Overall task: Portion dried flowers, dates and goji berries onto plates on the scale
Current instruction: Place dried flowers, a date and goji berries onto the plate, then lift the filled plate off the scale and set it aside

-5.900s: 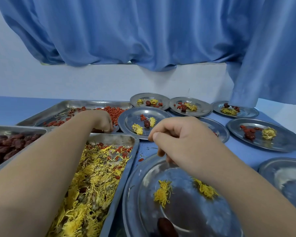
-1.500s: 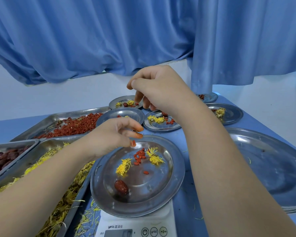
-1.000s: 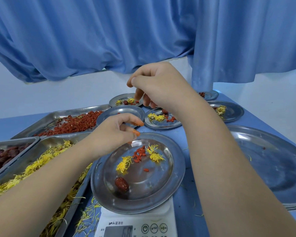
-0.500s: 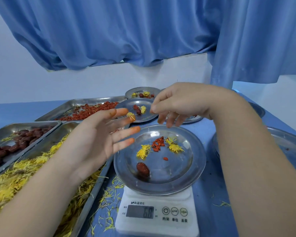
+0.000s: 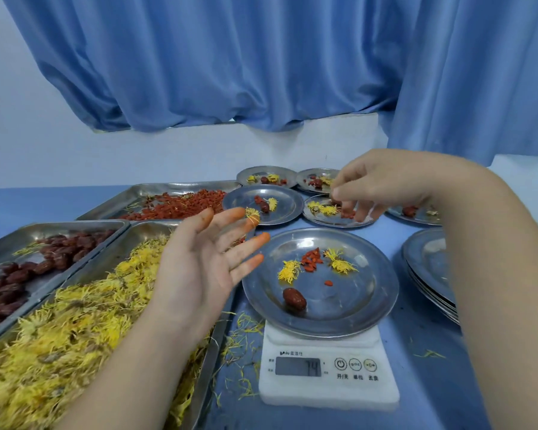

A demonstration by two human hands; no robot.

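L hand (image 5: 205, 262) spread wide, palm up, orange-stained tips, holding nothing, just left of scale (image 5: 323, 383). R hand (image 5: 382, 187) hangs curled, behind scale; thumb & index look close, blurred, can't tell if pinching anything. 1 s ago L hand pinched goji over the plate; now it's opened & off to the side.

Plate (image 5: 379, 293) on scale: one date (image 5: 294, 297), goji pile (image 5: 312, 261), two flower tufts (image 5: 288, 270).

Left of scale: flower tray (image 5: 143, 231), date tray (image 5: 75, 224); goji tray (image 5: 156, 189) behind-left. Filled plates (image 5: 288, 203) behind scale. Plate stack (image 5: 429, 259) right of scale.
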